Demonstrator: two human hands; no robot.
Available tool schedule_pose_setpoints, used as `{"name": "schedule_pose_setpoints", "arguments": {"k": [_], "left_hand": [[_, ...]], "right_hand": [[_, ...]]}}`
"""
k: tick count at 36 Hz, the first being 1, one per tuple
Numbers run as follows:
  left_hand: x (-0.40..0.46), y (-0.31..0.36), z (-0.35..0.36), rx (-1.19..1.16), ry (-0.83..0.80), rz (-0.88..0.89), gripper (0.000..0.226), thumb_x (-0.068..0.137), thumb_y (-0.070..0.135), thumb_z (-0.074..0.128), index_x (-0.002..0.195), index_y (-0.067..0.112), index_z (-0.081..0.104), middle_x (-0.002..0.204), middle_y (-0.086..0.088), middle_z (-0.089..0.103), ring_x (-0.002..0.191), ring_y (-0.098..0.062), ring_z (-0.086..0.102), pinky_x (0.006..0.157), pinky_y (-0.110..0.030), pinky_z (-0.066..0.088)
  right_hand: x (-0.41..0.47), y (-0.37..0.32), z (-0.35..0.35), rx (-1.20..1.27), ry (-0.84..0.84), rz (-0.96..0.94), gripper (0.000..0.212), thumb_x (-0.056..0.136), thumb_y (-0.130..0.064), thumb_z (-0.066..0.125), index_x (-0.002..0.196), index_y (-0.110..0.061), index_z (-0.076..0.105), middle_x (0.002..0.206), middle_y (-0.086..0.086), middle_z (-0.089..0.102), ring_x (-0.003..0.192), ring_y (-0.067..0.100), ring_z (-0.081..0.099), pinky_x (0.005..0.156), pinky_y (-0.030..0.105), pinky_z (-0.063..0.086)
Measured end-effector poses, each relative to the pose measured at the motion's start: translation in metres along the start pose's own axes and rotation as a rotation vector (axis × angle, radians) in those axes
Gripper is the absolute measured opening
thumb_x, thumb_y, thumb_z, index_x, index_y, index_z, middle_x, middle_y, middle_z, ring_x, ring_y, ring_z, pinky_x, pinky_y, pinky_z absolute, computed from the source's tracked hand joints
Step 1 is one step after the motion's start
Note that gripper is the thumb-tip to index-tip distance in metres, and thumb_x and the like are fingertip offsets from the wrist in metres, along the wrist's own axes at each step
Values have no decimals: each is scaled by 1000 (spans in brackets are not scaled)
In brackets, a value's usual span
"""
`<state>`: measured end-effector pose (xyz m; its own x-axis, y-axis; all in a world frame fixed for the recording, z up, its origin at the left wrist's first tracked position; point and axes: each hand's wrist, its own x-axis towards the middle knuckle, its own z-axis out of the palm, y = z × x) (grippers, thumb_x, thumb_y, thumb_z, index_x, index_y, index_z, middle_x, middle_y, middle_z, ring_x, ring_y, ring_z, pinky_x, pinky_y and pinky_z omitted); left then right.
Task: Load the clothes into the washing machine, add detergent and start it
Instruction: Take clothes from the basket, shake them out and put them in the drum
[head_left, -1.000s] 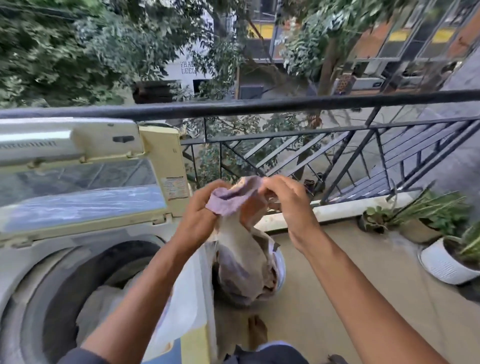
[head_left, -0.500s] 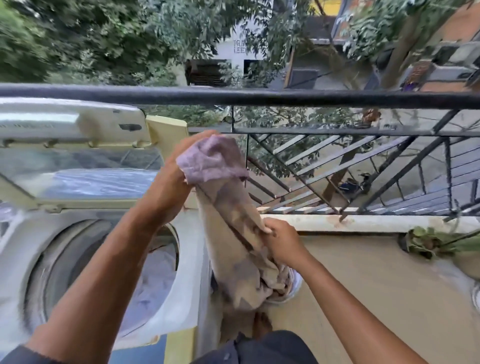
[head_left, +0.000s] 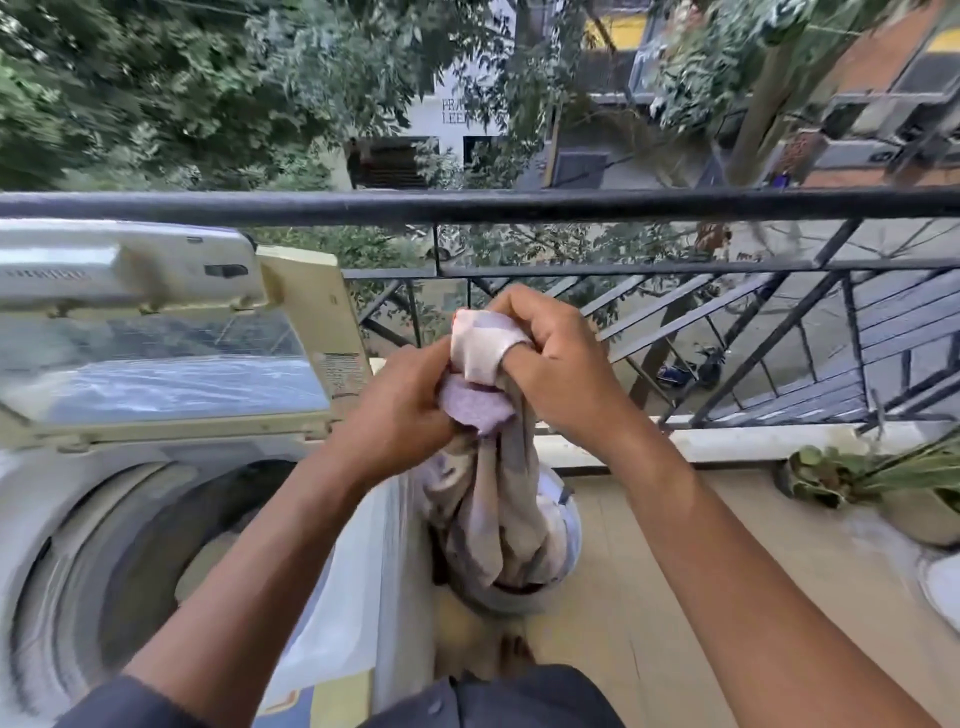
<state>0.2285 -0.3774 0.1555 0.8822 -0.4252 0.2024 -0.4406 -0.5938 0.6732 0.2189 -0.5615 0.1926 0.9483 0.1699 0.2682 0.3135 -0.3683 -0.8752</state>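
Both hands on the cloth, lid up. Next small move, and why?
Probably swing the cloth left and lower it into the drum. Both the left hand and the right hand grip its top, it hangs to the right of the washing machine over a bucket, and the lid stands open, so the way in looks clear.

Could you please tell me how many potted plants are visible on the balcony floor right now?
2: one potted plant sits by the railing's base at right, a second pot stands just right of it. A white object at the frame edge may be another.
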Motion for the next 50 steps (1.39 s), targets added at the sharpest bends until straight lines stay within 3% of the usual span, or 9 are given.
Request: {"name": "schedule_pose_setpoints", "arguments": {"k": [3, 9, 13, 18, 25, 34, 42, 46, 50], "left_hand": [[0, 1, -5, -61, 53, -48, 20, 78, 35, 66, 95, 23, 68, 83, -5, 74, 82, -29, 72, 68, -51, 56], [-7, 10, -34, -429, 8, -21, 38, 81, 9, 69, 97, 43, 77, 95, 16, 77, 88, 0, 67, 79, -28, 56], [-8, 24, -51, -650, 42, 43, 32, 75, 14, 77, 97, 36, 80, 93, 16, 76, 88, 1, 67, 77, -18, 55], [-9, 37, -72, -683, 133, 95, 31, 72, 23, 73, 101, 32, 79, 94, 17, 77, 92, -1, 69, 79, -19, 56], [-14, 23, -87, -608, 243, 44, 43, 76, -1, 65, 98, 33, 79, 92, 18, 75, 91, -1, 67, 80, -23, 56], [-13, 1, -51, -357, 303, -364, 29, 76, 42, 72, 104, 40, 75, 95, 14, 79, 95, -14, 74, 90, -54, 61], [-14, 11, -5, -429, -47, -208, 88, 65, 42, 91, 141, 36, 45, 124, 12, 70, 114, -5, 68, 100, -28, 55], [-7, 22, 11, -391, 12, -153, 17, 77, 31, 77, 88, 40, 69, 82, 21, 74, 76, 6, 64, 70, -25, 51], [-8, 17, 3, -342, 55, -82, 22, 86, 18, 71, 77, 37, 68, 71, 26, 69, 67, 12, 57, 61, -17, 47]], "right_hand": [[-5, -1, 2, 5, 85, -9, 36, 84, -3, 67, 111, -25, 56, 75, 6, 60, 67, 25, 54, 61, 38, 44], [-37, 32, 4, 109, 7, 135, 50, 81, -17, 78, 125, -28, 56, 109, -1, 71, 101, 18, 69, 77, 38, 55], [-56, 76, 25, -46, -154, 248, 34, 75, -37, 66, 109, -33, 66, 99, -12, 74, 96, 10, 71, 76, 33, 58], [-76, 134, 51, -386, -296, 528, 9, 75, -42, 60, 78, -34, 57, 93, 0, 74, 92, 29, 69, 75, 43, 58], [-92, 171, 26, -434, -130, 726, 30, 85, -49, 48, 79, -21, 59, 88, 8, 69, 90, 37, 69, 67, 40, 48], [-30, 84, -32, -205, 119, 470, 29, 73, -26, 43, 76, -7, 65, 68, 13, 66, 63, 24, 59, 57, 41, 48], [-1, -8, -19, -94, 235, 134, 31, 88, -22, 55, 69, 2, 51, 61, 10, 42, 57, 16, 36, 52, 43, 31], [-3, -29, 1, -116, 130, 26, 19, 81, -18, 58, 69, -3, 59, 63, 15, 56, 57, 20, 45, 54, 46, 42], [-14, -20, 0, 34, 55, 48, 10, 84, -15, 65, 88, -5, 66, 84, 16, 66, 76, 33, 59, 69, 51, 51]]}}
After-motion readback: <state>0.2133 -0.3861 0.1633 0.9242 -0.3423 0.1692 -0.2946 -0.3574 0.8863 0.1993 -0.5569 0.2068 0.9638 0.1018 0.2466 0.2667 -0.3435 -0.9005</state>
